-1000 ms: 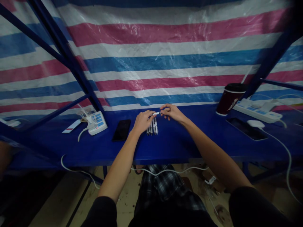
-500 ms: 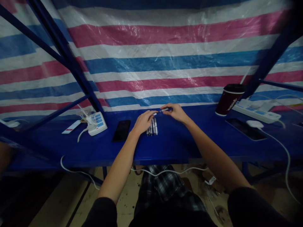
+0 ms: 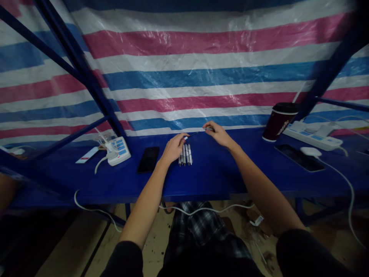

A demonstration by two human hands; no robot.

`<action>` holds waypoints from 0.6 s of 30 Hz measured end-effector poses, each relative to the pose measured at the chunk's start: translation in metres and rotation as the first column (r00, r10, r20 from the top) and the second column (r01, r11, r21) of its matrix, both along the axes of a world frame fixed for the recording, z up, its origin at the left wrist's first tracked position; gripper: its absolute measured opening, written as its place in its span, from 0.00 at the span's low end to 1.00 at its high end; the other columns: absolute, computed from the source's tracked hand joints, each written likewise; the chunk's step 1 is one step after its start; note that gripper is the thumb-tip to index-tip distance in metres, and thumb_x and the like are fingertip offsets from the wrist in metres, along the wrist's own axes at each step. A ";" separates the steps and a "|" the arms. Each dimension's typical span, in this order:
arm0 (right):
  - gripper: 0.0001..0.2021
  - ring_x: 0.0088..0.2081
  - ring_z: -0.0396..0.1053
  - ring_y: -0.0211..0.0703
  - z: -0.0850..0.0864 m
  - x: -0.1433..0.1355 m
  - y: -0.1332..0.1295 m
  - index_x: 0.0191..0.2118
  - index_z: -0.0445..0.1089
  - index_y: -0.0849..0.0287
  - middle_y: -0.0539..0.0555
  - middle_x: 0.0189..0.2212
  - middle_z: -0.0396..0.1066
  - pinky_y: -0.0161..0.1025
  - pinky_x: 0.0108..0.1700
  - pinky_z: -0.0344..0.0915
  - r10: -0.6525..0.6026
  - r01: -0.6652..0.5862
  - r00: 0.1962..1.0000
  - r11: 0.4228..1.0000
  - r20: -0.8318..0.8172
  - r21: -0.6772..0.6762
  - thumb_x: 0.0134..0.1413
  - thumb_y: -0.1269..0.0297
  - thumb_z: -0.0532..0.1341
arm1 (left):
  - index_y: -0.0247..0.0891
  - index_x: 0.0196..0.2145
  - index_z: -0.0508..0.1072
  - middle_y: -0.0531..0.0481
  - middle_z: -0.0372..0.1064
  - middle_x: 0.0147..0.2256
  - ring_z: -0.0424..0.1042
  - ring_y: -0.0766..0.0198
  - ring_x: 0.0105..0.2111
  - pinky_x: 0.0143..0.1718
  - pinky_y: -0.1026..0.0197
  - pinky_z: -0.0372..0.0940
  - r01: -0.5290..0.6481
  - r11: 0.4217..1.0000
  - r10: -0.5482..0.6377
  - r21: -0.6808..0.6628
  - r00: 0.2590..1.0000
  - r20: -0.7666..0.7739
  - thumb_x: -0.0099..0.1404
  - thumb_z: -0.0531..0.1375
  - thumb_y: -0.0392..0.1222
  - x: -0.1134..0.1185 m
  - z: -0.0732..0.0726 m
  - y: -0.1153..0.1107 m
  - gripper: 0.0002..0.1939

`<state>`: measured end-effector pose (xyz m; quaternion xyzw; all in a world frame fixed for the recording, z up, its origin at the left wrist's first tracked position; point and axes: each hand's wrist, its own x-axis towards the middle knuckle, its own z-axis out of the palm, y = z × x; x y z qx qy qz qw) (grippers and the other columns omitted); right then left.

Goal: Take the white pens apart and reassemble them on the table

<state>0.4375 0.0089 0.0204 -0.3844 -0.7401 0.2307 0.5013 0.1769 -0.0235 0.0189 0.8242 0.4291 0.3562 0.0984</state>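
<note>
The left hand (image 3: 173,148) was bent over one end of a slim, pen-like plastic piece (image 3: 195,134), pale towards its ends and dark and very thin in between. Its grip was narrow, thumb and fingers closed on that end. The right hand (image 3: 219,134) had the other end in a similar narrow pinch, its remaining fingers curled in. Whether the piece was one length or two meeting parts was too fine to tell.

The two-ended hold probably served to keep so light a thing steady and in line, with its middle left uncovered. It was above the far part of the blue table (image 3: 213,173), just beyond a row of white and grey plastic pens (image 3: 185,156). Its long axis ran mostly crosswise, slanting from the left hand out to the right hand, whose end was farther from the person. Which end was the writing tip could not be made out.

The pens lay side by side, long axes pointing away from the person, darker ends near; the left hand was close to their far ends. Such a neat row, it seemed, kept them together and within easy reach. A black phone (image 3: 148,159) lay flat to their left, while a dark red paper cup (image 3: 279,122) stood well apart on the right.
</note>
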 end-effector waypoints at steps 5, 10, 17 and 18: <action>0.16 0.37 0.70 0.46 -0.001 -0.014 -0.001 0.37 0.75 0.60 0.54 0.33 0.75 0.43 0.44 0.64 0.025 -0.033 0.995 0.996 -0.093 -0.079 0.54 0.50 0.65 | 0.44 0.55 0.74 0.48 0.76 0.41 0.76 0.58 0.38 0.43 0.57 0.68 0.042 0.999 -0.040 -0.022 0.997 0.068 0.74 0.52 0.37 0.002 -0.003 0.003 0.17; 0.19 0.32 0.66 0.43 -0.002 -0.020 0.000 0.37 0.77 0.60 0.52 0.30 0.73 0.41 0.38 0.62 -0.008 -0.006 0.987 0.996 -0.160 -0.086 0.51 0.47 0.68 | 0.43 0.55 0.74 0.50 0.75 0.35 0.74 0.63 0.29 0.36 0.61 0.67 0.094 0.993 -0.081 -0.073 0.984 0.159 0.73 0.53 0.38 0.004 -0.006 0.005 0.16; 0.16 0.36 0.71 0.45 -0.011 -0.006 0.008 0.38 0.78 0.60 0.56 0.35 0.77 0.40 0.41 0.64 0.079 -0.057 0.986 0.987 0.145 -0.147 0.66 0.56 0.56 | 0.42 0.55 0.74 0.50 0.74 0.37 0.74 0.65 0.27 0.33 0.63 0.66 0.007 0.999 0.006 -0.046 0.957 0.289 0.73 0.53 0.39 0.000 -0.004 0.009 0.16; 0.13 0.38 0.72 0.46 -0.014 -0.005 0.008 0.36 0.78 0.60 0.56 0.36 0.78 0.40 0.43 0.64 0.104 -0.068 0.961 0.987 0.255 -0.143 0.64 0.60 0.58 | 0.41 0.54 0.74 0.50 0.74 0.37 0.73 0.66 0.27 0.33 0.63 0.66 0.000 0.999 0.011 -0.037 0.955 0.296 0.73 0.53 0.39 -0.001 -0.004 0.010 0.16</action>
